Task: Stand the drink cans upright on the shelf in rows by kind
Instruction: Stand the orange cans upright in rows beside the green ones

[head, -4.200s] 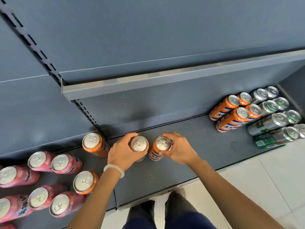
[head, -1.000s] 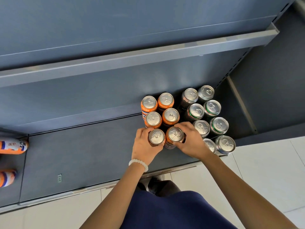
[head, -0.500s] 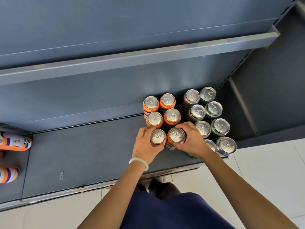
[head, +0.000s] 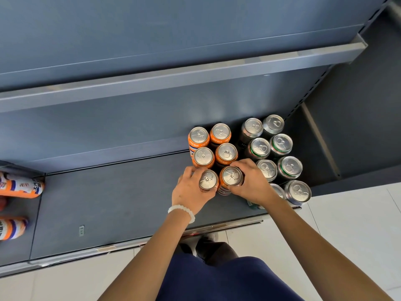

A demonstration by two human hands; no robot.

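Note:
On the dark bottom shelf [head: 108, 203] my left hand [head: 191, 191] grips an upright orange can [head: 208, 180], and my right hand [head: 252, 183] grips a second orange can [head: 231, 176] beside it. Both stand at the front of a double row of orange cans [head: 213, 144]. Directly right of them stand two rows of upright silver-and-green cans [head: 280, 153]; my right wrist covers part of one at the front.
Two more orange cans [head: 20, 185] lie on their sides at the far left of the shelf. An upper shelf edge [head: 173, 77] overhangs the back. Pale floor tiles [head: 347, 224] lie in front, with my legs [head: 217, 276] below.
Since 4.2 s ago I carried both orange cans from the shelf's middle to the orange rows at the right. Over the last second the hands barely shifted; the cans stay gripped.

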